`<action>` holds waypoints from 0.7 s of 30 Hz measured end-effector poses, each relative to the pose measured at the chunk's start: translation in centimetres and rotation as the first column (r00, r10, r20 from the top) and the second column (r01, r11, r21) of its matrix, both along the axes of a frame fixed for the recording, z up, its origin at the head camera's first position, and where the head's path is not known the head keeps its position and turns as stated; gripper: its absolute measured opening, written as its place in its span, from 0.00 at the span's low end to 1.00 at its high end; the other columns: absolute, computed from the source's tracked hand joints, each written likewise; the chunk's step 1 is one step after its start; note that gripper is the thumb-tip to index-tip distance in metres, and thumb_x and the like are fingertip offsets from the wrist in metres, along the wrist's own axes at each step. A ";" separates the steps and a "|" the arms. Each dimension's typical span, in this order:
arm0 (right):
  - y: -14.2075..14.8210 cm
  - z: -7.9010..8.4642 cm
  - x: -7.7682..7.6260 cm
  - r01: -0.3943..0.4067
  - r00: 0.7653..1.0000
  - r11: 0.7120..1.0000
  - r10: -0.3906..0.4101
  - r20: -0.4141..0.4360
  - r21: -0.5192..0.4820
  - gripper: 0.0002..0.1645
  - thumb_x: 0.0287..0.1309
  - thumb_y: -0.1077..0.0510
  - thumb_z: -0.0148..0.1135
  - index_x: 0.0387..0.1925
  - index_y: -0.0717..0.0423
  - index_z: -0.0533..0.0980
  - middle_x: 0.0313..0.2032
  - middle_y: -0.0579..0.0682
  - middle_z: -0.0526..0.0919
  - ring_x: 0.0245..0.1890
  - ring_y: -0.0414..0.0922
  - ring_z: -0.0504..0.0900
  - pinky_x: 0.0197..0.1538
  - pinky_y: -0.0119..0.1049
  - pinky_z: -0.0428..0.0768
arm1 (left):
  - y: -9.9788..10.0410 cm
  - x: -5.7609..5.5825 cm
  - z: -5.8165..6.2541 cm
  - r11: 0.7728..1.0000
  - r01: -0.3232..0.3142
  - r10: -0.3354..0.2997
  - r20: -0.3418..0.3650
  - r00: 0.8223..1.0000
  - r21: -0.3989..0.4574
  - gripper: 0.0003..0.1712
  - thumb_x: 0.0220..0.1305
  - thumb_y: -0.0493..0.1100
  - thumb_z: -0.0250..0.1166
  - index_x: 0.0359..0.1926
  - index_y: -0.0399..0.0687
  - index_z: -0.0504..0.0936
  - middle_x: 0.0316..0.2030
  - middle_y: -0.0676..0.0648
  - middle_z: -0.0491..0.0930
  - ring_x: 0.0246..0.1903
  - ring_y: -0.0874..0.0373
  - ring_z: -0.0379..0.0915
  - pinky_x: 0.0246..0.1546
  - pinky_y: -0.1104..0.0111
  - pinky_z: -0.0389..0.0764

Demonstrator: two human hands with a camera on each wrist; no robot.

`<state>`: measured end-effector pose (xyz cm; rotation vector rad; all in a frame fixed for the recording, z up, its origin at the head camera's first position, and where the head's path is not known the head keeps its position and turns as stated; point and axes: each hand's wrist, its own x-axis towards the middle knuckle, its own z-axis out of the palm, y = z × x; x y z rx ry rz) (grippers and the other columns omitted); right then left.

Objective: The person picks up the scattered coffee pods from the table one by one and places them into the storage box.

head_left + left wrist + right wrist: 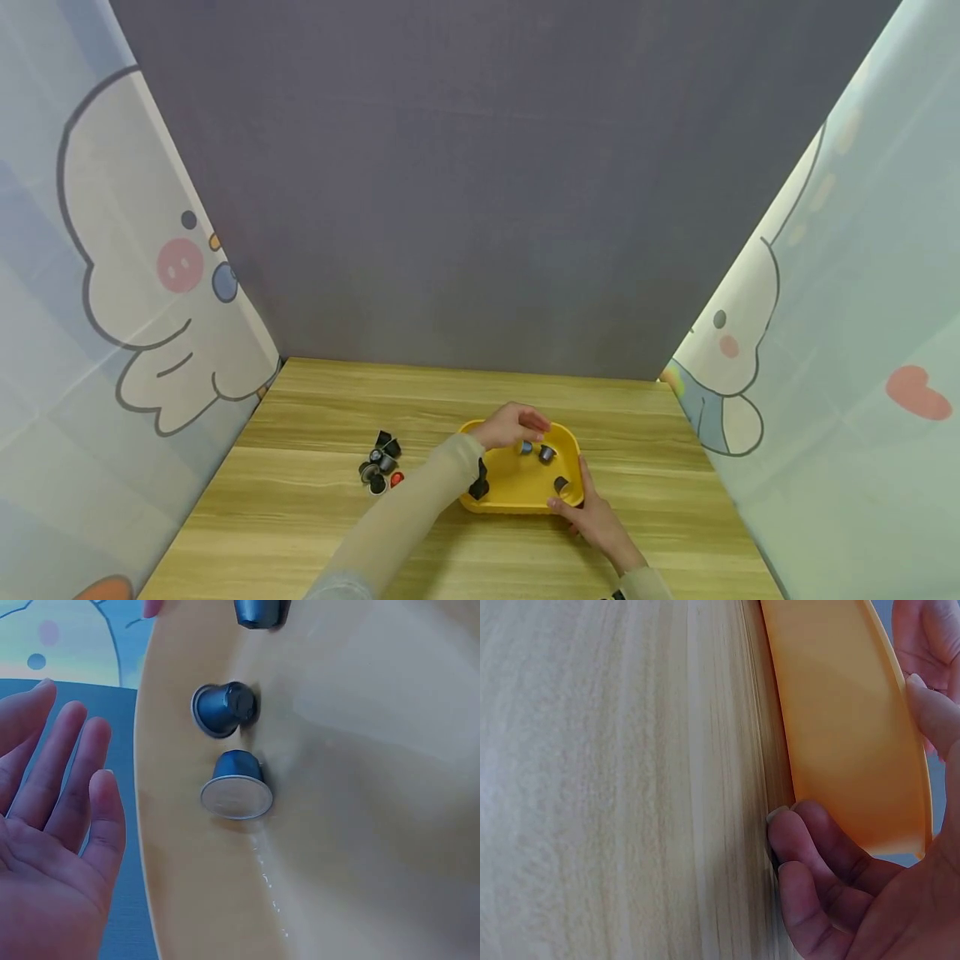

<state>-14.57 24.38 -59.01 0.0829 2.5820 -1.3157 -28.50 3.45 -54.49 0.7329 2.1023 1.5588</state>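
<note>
A yellow plastic tray (517, 506) with rounded corners sits on the table. Over its far side hovers my left hand (513, 426), fingers loosely extended; the left wrist view shows the bare palm (56, 847) with nothing in it. Inside the tray lie a blue coffee capsule (526, 447), a dark grey capsule (547, 454) and a dark brown one (561, 484). My right hand (596, 518) grips the tray's near right corner, its thumb at the rim. In the right wrist view its curled fingers (802, 844) lie low against the tray's outer wall (847, 727).
Left of the tray, several dark coffee capsules (378, 462) are heaped on the wooden table (300, 533), with a red capsule (397, 479) beside them. A grey panel (465, 208) stands behind the table. Printed cartoon curtains (90, 350) hang at both sides.
</note>
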 end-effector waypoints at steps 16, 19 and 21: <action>0.0 -0.1 0.0 0.010 1.000 1.000 -0.010 -0.008 -0.008 0.66 0.61 0.39 0.66 0.79 0.49 0.31 0.25 0.53 0.80 0.22 0.46 0.78 0.26 0.38 0.76 | -1.9 0.7 0.6 0.997 -0.031 0.036 -0.074 0.997 0.074 0.13 0.66 0.35 0.67 0.52 0.43 0.84 0.49 0.40 0.84 0.44 0.60 0.80 0.47 0.67 0.80; 0.0 -0.1 0.0 0.012 1.000 1.000 -0.012 -0.010 -0.006 0.66 0.61 0.39 0.66 0.79 0.49 0.31 0.26 0.53 0.80 0.21 0.46 0.78 0.26 0.38 0.76 | -2.6 0.8 0.8 0.996 -0.043 0.050 -0.087 0.995 0.073 0.13 0.67 0.36 0.66 0.52 0.44 0.84 0.48 0.44 0.84 0.45 0.61 0.80 0.49 0.66 0.79; 0.0 -0.1 0.0 0.015 1.000 1.000 -0.015 -0.011 0.000 0.66 0.61 0.38 0.66 0.79 0.49 0.31 0.26 0.53 0.80 0.21 0.46 0.78 0.26 0.38 0.76 | -3.1 0.9 0.8 0.996 -0.052 0.059 -0.097 0.994 0.068 0.13 0.68 0.37 0.66 0.53 0.44 0.84 0.47 0.48 0.85 0.46 0.61 0.79 0.50 0.65 0.79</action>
